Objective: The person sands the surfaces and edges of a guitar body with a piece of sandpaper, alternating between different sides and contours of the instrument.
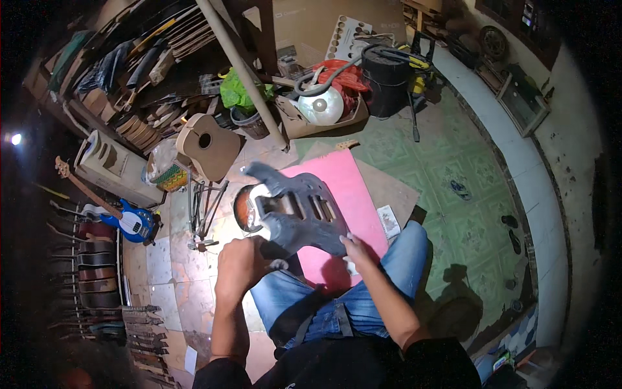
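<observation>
Running crosswise, horns (260, 172) leftward: grey guitar body (304, 227)

Right hand (356, 251) part-hidden; sleeves (221, 374) cropped

At the centre of the frame the guitar body (306, 209) is dark grey with paler, cloudy patches; the sheet (353, 185) near it is plain pink; the jeans (407, 251) at lower centre are faded blue, the shirt (363, 368) below them black; at right the floor tiles (470, 223) are green with a repeating paler motif; at left the electric guitar (135, 223) is bright blue with a white plate; at upper centre one plastic bag (237, 89) is vivid green, the bucket (386, 83) black; at upper left the acoustic body (217, 154) is tan.
</observation>
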Available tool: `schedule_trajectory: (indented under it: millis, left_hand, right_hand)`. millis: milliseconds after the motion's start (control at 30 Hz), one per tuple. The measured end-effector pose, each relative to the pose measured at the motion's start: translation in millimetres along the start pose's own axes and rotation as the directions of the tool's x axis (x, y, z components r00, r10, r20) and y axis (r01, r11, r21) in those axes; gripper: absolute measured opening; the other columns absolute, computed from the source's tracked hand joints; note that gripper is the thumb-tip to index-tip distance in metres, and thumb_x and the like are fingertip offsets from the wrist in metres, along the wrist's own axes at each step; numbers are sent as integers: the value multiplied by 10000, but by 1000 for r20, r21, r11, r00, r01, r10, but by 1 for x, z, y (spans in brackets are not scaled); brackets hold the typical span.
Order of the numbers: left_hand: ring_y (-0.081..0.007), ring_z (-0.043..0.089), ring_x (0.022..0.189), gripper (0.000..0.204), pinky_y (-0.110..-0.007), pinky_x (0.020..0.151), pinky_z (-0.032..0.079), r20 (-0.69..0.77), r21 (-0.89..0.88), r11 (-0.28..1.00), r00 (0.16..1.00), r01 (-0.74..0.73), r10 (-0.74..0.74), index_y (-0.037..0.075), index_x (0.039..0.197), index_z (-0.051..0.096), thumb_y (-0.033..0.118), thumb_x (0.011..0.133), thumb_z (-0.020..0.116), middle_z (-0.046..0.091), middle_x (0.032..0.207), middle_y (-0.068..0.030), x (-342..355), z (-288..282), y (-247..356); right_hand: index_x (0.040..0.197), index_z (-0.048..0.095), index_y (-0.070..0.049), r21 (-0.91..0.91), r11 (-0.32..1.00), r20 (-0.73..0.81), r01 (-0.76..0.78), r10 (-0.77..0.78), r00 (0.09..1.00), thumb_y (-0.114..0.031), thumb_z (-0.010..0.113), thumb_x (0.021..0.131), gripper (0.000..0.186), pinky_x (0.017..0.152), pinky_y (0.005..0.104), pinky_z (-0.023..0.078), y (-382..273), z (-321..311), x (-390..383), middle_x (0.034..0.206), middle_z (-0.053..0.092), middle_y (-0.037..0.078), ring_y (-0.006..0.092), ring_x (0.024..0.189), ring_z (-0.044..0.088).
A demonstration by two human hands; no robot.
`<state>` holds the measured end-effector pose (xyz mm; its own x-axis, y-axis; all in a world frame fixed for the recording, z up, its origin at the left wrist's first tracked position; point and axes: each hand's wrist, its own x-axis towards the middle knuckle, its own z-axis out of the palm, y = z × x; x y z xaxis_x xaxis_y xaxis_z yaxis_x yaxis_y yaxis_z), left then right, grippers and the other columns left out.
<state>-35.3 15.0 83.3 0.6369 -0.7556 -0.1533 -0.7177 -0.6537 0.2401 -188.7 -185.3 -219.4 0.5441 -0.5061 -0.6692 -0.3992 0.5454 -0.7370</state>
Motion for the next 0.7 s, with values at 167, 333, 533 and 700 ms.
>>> schedule_trajectory:
  millis: [167, 333, 533, 700]
  left_hand:
    - [-399, 646, 785, 548, -476, 702, 508, -286, -176, 947, 935, -268, 211, 17, 951, 646, 457, 711, 867, 654, 814, -191, 19, 4, 70]
    - [-395, 620, 787, 489, -470, 698, 498, -437, -284, 883, 870, -373, 227, 5, 923, 610, 326, 691, 896, 635, 815, -188, 17, 30, 93]
    - [-331, 707, 745, 475, -378, 670, 552, -441, -502, 825, 898, -260, 15, 11, 1081, 599, 190, 724, 856, 704, 896, -194, 13, 47, 87]
    - [-332, 710, 738, 463, -395, 664, 548, -424, -509, 815, 905, -275, 41, 12, 1054, 577, 183, 720, 847, 697, 862, -190, 9, 40, 74]
  right_hand:
    - [1510, 458, -45, -148, 967, -112, 209, -226, 968, -415, 615, 993, 655, 1123, 380, 392, 58, -16, 59, 1513, 504, 144, 241, 1392, 465]
    - [1471, 508, -31, -139, 877, -109, 460, -475, 873, -348, 595, 1019, 559, 1104, 355, 403, 15, -4, 7, 1451, 555, 125, 214, 1334, 509]
    - [1434, 551, -1, 136, 895, 154, 424, -442, 884, -261, 551, 1063, 453, 1087, 325, 406, -37, -6, -91, 1357, 613, 94, 173, 1261, 552]
    - [1328, 636, 6, 139, 809, 124, 571, -586, 801, -158, 565, 1045, 334, 1058, 316, 436, -80, -1, -117, 1301, 666, 105, 167, 1190, 599]
